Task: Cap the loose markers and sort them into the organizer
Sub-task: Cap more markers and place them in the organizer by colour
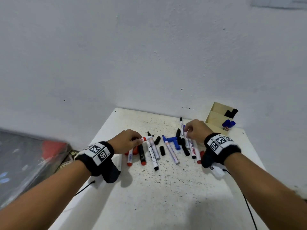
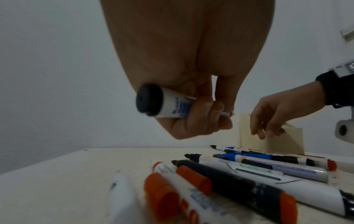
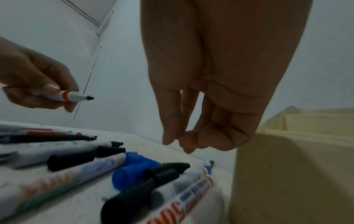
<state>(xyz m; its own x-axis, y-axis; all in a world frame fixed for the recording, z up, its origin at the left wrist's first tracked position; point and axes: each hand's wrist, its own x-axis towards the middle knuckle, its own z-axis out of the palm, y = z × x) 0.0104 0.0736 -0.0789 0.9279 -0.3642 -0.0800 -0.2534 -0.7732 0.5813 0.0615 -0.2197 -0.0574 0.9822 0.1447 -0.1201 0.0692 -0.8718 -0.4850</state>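
My left hand (image 1: 131,140) grips an uncapped white marker (image 1: 147,138) with a red collar and a black tip, held just above the table and pointing right. Its black rear end (image 2: 148,100) faces the left wrist camera. My right hand (image 1: 194,128) hovers over the right side of the marker pile with fingers (image 3: 170,136) hanging down and nothing in them. Several loose markers (image 1: 153,155) lie on the white speckled table (image 1: 166,188), with black caps (image 1: 157,140), blue caps (image 1: 172,139) and a red cap (image 1: 135,150) among them. The wooden organizer (image 1: 216,117) stands at the back right.
The organizer holds black markers (image 1: 230,113) in a rear compartment and blue ones (image 1: 229,124) in front. A white wall runs right behind the table. A dark blurred object (image 1: 25,163) sits below the table's left edge. Cables trail from both wristbands.
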